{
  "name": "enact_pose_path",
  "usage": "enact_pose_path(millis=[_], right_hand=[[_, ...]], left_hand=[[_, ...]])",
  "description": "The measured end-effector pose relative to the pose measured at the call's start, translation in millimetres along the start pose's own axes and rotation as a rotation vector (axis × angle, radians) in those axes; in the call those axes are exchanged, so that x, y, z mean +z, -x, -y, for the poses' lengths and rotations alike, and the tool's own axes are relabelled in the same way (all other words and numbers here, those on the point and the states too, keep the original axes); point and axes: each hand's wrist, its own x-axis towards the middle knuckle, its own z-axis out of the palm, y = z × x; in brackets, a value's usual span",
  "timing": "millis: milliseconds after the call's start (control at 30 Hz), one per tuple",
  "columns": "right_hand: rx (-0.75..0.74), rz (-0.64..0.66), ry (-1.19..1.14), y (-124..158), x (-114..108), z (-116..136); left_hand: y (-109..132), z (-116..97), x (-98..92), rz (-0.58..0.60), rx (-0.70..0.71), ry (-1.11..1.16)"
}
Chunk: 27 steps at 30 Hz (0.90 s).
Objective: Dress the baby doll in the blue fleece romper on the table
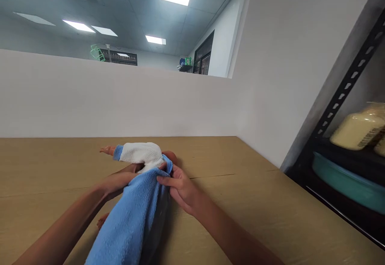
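A doll point(107, 150) in a fleece outfit lies on the wooden tabletop, its small hand sticking out to the left. The outfit has a white sleeve point(140, 152) with a blue cuff and a long blue body point(128, 221). My right hand point(182, 186) pinches the blue fabric by the doll's neck between thumb and fingers. From the left, my left hand point(122, 180) reaches under the white sleeve and round the doll's upper body; its fingertips are mostly hidden by the cloth. The doll's head is largely hidden behind the collar and my right hand.
A light wooden tabletop point(255, 213) runs up to a low white wall point(120, 100). On the right stands a black slotted metal shelf frame point(337, 100) with a teal basin point(345, 180) and a wrapped pale yellow package point(357, 130). Ceiling lights show beyond the wall.
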Motion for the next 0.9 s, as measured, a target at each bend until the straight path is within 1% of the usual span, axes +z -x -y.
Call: enact_pose_path(millis=[67, 133, 233, 300, 333, 433, 467, 533, 600, 633, 700, 767, 833, 900], right_hand=[[-0.021, -0.081, 0.035, -3, -2, -4], [-0.057, -0.137, 0.062, -5, -4, -11], [-0.128, -0.187, 0.064, -7, -3, -20], [-0.126, -0.208, 0.022, -7, -1, -22], [-0.119, -0.208, -0.011, -6, 0, -22], [-0.108, -0.177, -0.086, -5, 3, -20], [-0.112, -0.167, -0.088, -4, 3, -20], [-0.123, -0.171, -0.043, -4, 1, -21], [-0.155, -0.236, 0.090, -5, -3, -23], [-0.173, -0.284, 0.199, -5, -6, -24], [-0.205, -0.375, 0.487, -5, -11, -25], [-0.226, -0.431, 0.758, -5, -17, -24], [-0.210, -0.438, 0.904, -5, -21, -22], [-0.160, -0.394, 0.942, -4, -24, -19]], left_hand=[[-1, 2, -9.4, 0.076, -0.006, -0.127], [-2, 5, -17.8, 0.114, -0.002, -0.143], [-6, 7, -26.7, 0.144, -0.067, -0.037], [-8, 8, -31.9, 0.161, -0.105, 0.043], [-9, 8, -34.7, 0.179, -0.096, 0.039], [-11, 9, -43.0, 0.254, -0.013, -0.153], [-12, 10, -45.0, 0.274, 0.005, -0.216], [-14, 12, -47.5, 0.301, 0.021, -0.272], [-16, 15, -48.9, 0.303, 0.025, -0.282], [-16, 17, -49.7, 0.297, 0.022, -0.287], [-17, 21, -52.3, 0.266, 0.018, -0.291], [-18, 25, -55.2, 0.211, 0.022, -0.280], [-19, 27, -57.0, 0.123, 0.020, -0.240], [-21, 26, -56.2, 0.031, -0.007, -0.152]])
